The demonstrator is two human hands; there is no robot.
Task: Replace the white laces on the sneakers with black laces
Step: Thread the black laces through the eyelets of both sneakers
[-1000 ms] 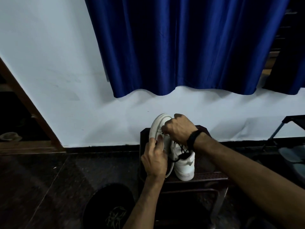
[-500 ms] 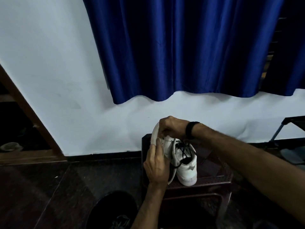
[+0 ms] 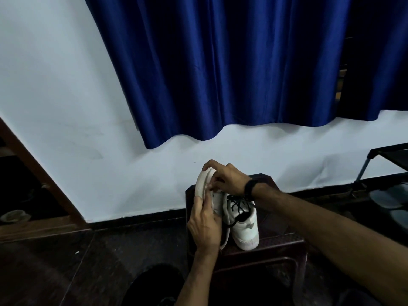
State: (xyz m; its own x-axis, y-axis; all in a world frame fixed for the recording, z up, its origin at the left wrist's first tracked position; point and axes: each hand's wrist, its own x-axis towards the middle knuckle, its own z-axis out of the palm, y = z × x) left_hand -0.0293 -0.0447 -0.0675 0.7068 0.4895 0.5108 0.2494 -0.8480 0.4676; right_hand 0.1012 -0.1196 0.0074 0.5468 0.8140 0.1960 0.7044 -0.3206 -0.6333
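Two white sneakers stand on a dark stool [image 3: 284,241]. The right sneaker [image 3: 245,228] rests flat and carries black laces [image 3: 239,205]. The left sneaker [image 3: 204,184] is tipped on its side with the sole facing left. My left hand [image 3: 206,226] grips that tipped sneaker from below. My right hand [image 3: 225,178], with a black band on the wrist, curls over its toe end, fingers pinching at the upper near the eyelets. Whatever lace lies under the fingers is hidden.
A white wall and a hanging blue curtain [image 3: 220,67] are behind the stool. A dark round object [image 3: 154,286] sits on the floor at the lower left. A black metal rack [image 3: 384,173] holding shoes stands at the right. A wooden door frame [image 3: 39,173] is at the left.
My right hand slid up and left from the sneaker's middle to its toe end. The flat sneaker's black laces came into view. My left hand kept its grip.
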